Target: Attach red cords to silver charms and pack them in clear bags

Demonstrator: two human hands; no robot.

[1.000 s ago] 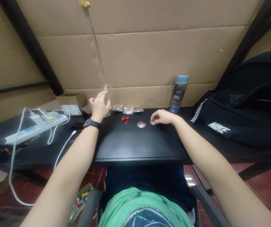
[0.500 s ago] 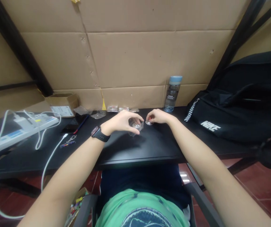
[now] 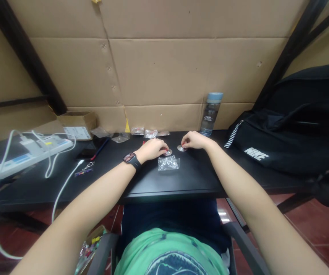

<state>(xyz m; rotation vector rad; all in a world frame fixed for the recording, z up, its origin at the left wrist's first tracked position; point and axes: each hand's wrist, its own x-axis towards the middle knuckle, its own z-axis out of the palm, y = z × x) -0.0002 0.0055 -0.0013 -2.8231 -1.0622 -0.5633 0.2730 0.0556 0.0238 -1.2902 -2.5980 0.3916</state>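
Note:
My left hand, with a black watch on its wrist, pinches the red part of a small clear disc at the table's middle. Just to the right, my right hand has its fingers closed on a second clear disc, which also shows red under the fingertips. Both discs are at the surface of the black table, a small gap apart. Nearer to me, a crinkled clear plastic bag lies flat, touched by neither hand.
Several clear packets lie along the cardboard wall. A water bottle stands behind my right hand, left of a black bag. At the left are a power strip with white cables, a small carton, a phone and keys.
My left hand has let go of the clear plastic bag, which now lies on the table, and has closed on a disc. The right hand stays at its disc.

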